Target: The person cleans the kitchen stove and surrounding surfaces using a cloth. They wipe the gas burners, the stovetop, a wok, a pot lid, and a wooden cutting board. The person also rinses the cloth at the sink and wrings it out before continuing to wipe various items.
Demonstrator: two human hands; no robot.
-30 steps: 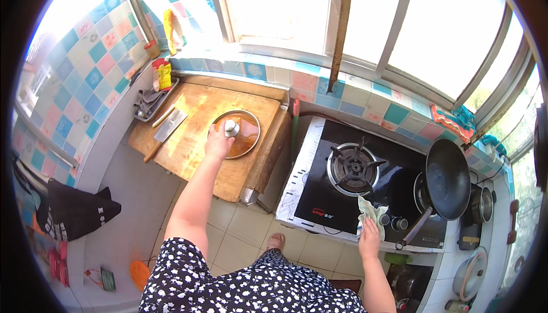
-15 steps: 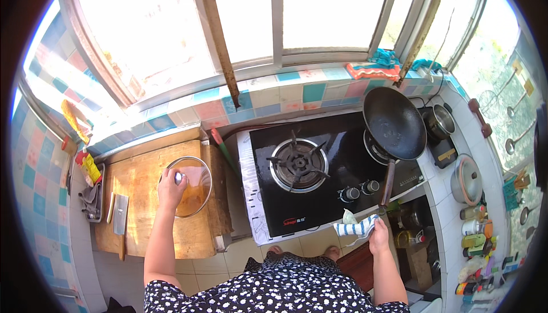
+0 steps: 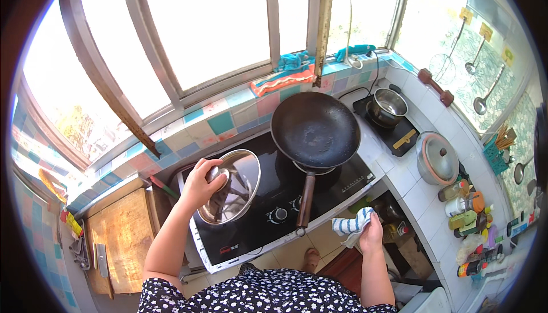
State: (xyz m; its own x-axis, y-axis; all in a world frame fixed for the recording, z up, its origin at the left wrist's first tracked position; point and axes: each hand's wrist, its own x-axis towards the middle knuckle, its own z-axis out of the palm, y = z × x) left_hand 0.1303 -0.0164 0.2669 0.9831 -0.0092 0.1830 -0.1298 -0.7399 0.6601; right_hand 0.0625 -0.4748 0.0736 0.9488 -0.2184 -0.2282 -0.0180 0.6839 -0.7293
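Note:
My left hand grips the knob of a round glass lid with a metal rim. The lid is held tilted over the left burner of the black gas stove, and the burner shows dimly through the glass. In my right hand, a blue-and-white striped cloth is bunched, in front of the stove's right edge. A dark wok rests on the right burner, its wooden handle pointing toward me. Wok and lid are apart.
A wooden cutting board lies at left, with a cleaver along its edge. Right of the wok stand a small steel pot, a lidded pot and several seasoning bottles. A folded orange towel lies on the tiled sill.
The lid has been lifted from over the cutting board and carried right, above the stove. My view has swung right. My right hand keeps the cloth in front of the stove.

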